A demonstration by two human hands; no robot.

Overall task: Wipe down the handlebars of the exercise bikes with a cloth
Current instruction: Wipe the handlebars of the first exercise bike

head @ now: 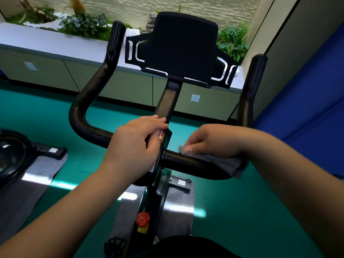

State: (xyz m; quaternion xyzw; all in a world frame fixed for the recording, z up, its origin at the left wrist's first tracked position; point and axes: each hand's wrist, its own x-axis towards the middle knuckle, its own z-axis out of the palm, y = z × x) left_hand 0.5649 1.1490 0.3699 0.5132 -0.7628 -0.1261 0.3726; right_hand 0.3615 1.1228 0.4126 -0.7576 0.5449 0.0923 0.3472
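Observation:
A black exercise bike fills the centre, its handlebar (87, 101) curving up on the left and right. My left hand (135, 144) grips the middle of the bar where it meets the stem. My right hand (214, 140) holds a grey cloth (229, 164) wrapped over the right horizontal part of the handlebar, fingers curled over it. The cloth's loose end hangs down below the bar. A black tablet holder (184, 47) stands on the stem beyond my hands.
A red knob (142, 219) sits on the frame below. Another bike's base (11, 157) stands at the left on a grey mat. Teal floor all round, a low cabinet ledge (55, 43) with plants behind, a blue padded wall (307, 108) to the right.

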